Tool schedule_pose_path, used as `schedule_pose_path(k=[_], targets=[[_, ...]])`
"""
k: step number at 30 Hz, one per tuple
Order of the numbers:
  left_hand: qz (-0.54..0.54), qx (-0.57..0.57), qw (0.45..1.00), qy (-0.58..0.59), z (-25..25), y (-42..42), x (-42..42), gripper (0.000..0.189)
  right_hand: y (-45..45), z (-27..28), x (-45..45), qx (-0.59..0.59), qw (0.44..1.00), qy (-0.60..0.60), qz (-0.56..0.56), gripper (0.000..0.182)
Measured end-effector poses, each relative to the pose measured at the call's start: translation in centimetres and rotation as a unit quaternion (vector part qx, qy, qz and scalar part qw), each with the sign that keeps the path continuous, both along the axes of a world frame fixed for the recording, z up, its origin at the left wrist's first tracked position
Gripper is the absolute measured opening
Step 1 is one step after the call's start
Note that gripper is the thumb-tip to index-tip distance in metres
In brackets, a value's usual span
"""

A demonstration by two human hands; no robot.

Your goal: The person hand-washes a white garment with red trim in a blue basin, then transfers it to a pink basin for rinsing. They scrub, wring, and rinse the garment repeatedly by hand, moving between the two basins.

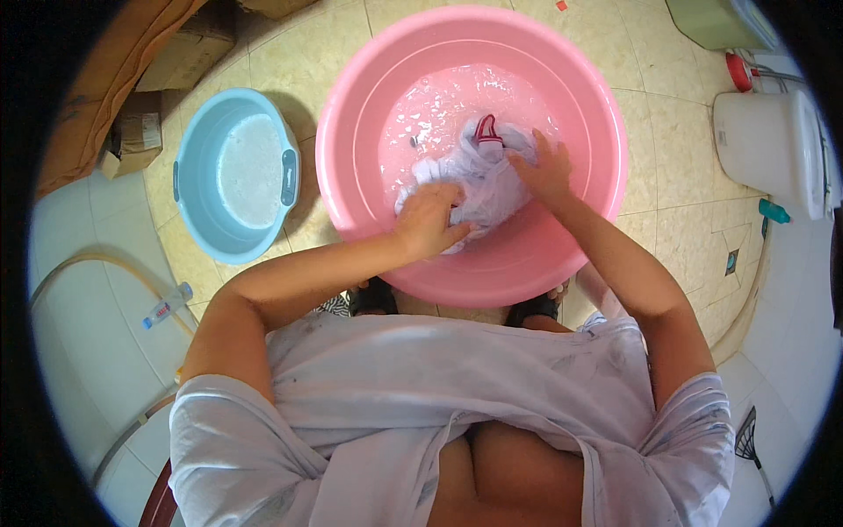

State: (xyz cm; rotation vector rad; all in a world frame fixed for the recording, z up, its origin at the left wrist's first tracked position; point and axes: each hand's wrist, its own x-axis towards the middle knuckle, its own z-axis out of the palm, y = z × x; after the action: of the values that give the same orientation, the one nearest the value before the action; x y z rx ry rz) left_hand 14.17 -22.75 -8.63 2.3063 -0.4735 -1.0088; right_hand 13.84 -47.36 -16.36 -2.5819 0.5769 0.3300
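A large round pink plastic basin (471, 277) with water in its bottom stands on the floor before me. In it lies a bunched, wet white garment (490, 181) with a dark red-trimmed strip on top. My left hand (431, 221) rests on the near left part of the cloth, fingers curved and thumb apart; whether it pinches any fabric cannot be told. On the right side of the cloth lies my right hand (543, 168), its fingers spread. A small dark object (413, 141) is in the water left of the garment.
A blue plastic basin (188, 174) stands left of the pink one. Cardboard boxes (188, 56) are at the upper left. A plastic bottle (167, 305) and a hose (108, 258) lie at left. At right are a white lidded bin (757, 141) and a teal bottle (774, 211).
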Motion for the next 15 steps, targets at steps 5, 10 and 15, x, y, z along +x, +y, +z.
schedule_pose_path(k=[5, 10, 15], targets=[[0.003, 0.206, 0.978, 0.018, -2.8, -4.9, 1.1, 0.129, 5.6, -1.2, 3.2, -0.014, 0.987, 0.145, -0.063, 0.091], [0.019, 0.142, 0.988, -0.055, -7.4, -6.4, -1.2, 0.123, 8.0, -3.3, 4.9, -0.117, 0.989, 0.058, 0.064, 0.075], [-0.014, 0.165, 0.985, -0.041, -8.5, -6.9, -1.5, 0.115, 6.6, -7.5, 6.3, -0.135, 0.975, -0.078, 0.159, 0.053]])
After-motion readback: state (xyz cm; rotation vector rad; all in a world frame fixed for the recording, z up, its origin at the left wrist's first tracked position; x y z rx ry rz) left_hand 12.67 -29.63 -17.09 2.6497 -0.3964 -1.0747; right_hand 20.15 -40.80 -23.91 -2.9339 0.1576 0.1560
